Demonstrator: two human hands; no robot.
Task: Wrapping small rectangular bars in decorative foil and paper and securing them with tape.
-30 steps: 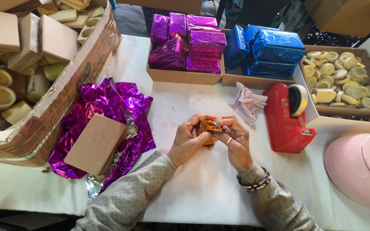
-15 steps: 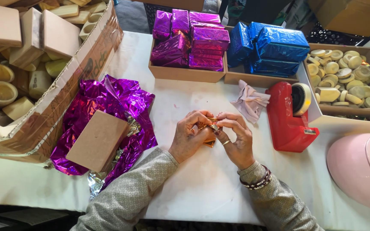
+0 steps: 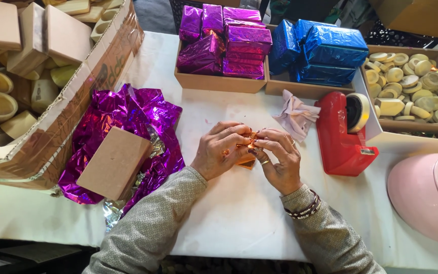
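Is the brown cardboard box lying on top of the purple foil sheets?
Yes: the brown cardboard box rests on the crumpled purple foil sheets, which spread out around it on the white table.

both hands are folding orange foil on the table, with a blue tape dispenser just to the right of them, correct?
Not quite: the tape dispenser is red, not blue, as the head view shows. The rest holds: the left hand and right hand are both on the orange foil over the table, with the dispenser to their right.

Bright, even light, sharp focus, glare on the foil sheets (image 3: 128, 127).
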